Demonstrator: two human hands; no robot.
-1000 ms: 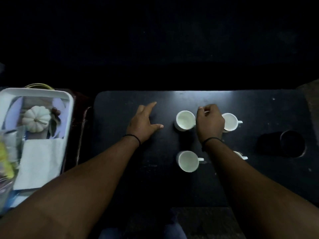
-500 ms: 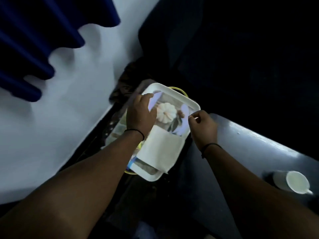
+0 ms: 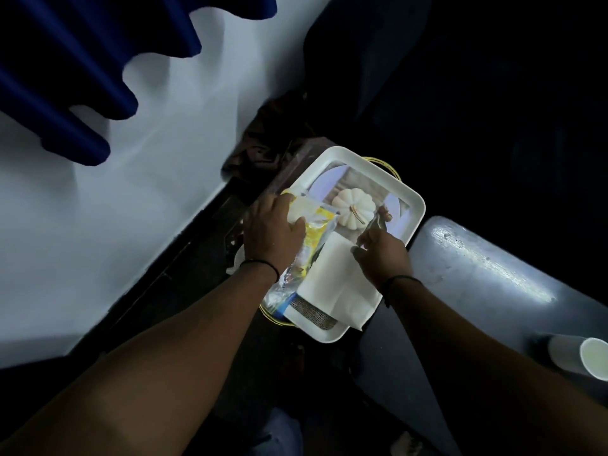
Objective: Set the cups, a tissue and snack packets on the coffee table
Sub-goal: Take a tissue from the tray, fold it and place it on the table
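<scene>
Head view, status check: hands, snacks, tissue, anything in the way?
Left hand grips yellow snack packet over tray. Right hand pinches something thin, unclear, above tissue. One cup on table. Nothing blocking.

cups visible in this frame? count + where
1. A white cup stands on the dark coffee table at the frame's lower right edge, partly cut off. Any others lie outside the view; the tray holds none that show.
</scene>
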